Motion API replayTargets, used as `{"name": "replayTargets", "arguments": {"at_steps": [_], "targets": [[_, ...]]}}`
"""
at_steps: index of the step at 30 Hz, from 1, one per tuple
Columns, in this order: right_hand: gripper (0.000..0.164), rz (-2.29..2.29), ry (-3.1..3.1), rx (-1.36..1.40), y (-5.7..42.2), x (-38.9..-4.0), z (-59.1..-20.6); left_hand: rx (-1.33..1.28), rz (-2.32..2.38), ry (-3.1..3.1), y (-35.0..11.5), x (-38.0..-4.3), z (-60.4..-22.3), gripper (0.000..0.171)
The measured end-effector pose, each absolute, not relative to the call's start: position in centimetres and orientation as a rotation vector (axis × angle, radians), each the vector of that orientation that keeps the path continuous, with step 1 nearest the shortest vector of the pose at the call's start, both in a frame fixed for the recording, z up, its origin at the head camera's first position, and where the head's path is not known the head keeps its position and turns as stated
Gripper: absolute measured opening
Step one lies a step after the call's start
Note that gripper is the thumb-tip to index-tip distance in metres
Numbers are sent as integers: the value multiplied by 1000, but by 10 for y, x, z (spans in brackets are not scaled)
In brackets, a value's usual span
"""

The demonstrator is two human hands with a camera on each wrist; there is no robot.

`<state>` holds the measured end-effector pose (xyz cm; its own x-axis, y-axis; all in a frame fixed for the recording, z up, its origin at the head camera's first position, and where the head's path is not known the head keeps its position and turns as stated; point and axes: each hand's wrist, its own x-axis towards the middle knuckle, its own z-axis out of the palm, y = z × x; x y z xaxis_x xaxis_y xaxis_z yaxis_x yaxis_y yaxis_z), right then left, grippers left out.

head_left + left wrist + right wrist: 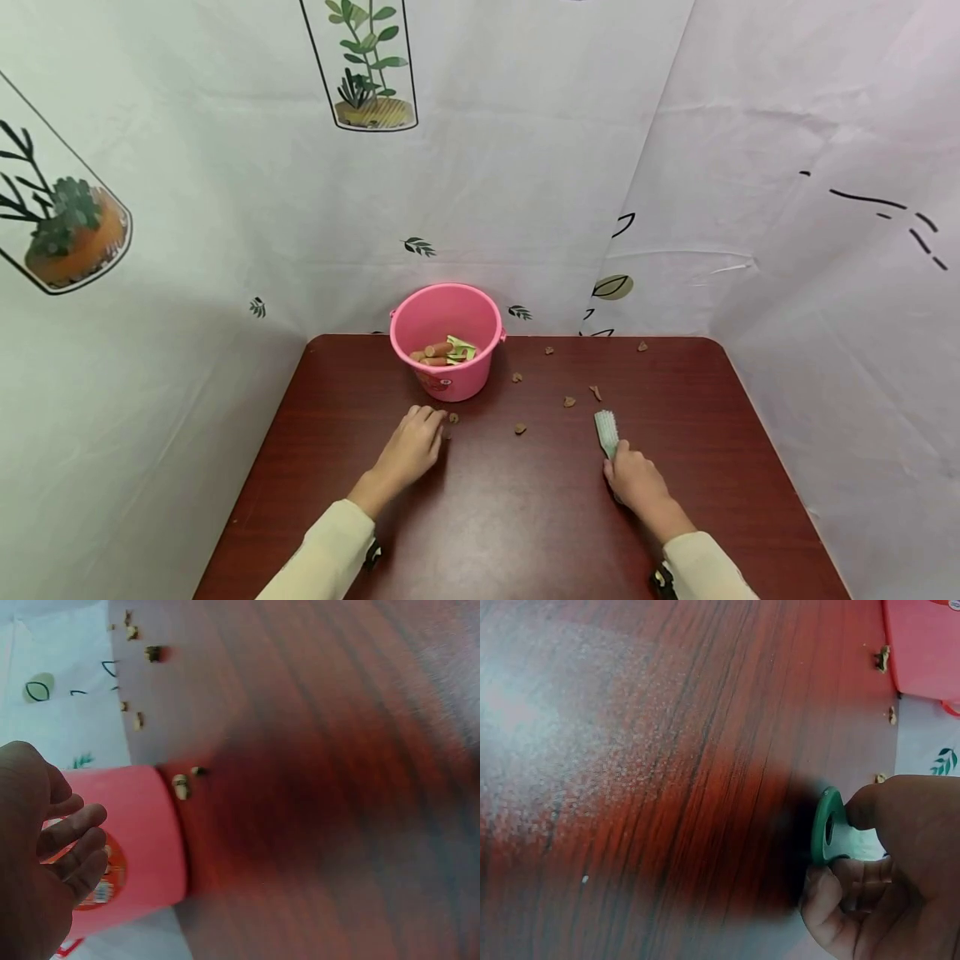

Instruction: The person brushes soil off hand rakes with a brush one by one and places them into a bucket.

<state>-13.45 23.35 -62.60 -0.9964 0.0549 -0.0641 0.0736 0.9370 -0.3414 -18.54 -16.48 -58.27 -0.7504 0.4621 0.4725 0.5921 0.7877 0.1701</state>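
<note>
My right hand (637, 479) grips a pale green brush (607, 433) by its handle, bristles away from me. In the right wrist view, the handle's rounded end with a hole (829, 825) shows between thumb and fingers. My left hand (411, 443) is low over the table just in front of a pink bucket (465, 385), its fingers loosely bent and holding nothing. A small brown scrap (453, 418) lies right by its fingertips. In the left wrist view, the fingers (79, 855) overlap the bucket's side. Inside the bucket are brown sausage-like pieces (437, 350) and green-and-white pieces (461, 350).
Several brown scraps are scattered over the dark red wooden table (525, 517), among them one (521, 429) mid-table, one (569, 402) near the brush and one (642, 346) at the back edge. A white cloth (525, 183) with plant prints hangs behind and around the table.
</note>
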Motion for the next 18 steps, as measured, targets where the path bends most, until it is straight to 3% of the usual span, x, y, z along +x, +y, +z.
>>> {"name": "replayTargets", "arguments": {"at_steps": [18], "targets": [[33, -509, 3099, 25, 257, -140, -611, -418, -534, -2717, -187, -172, -605, 27]]}}
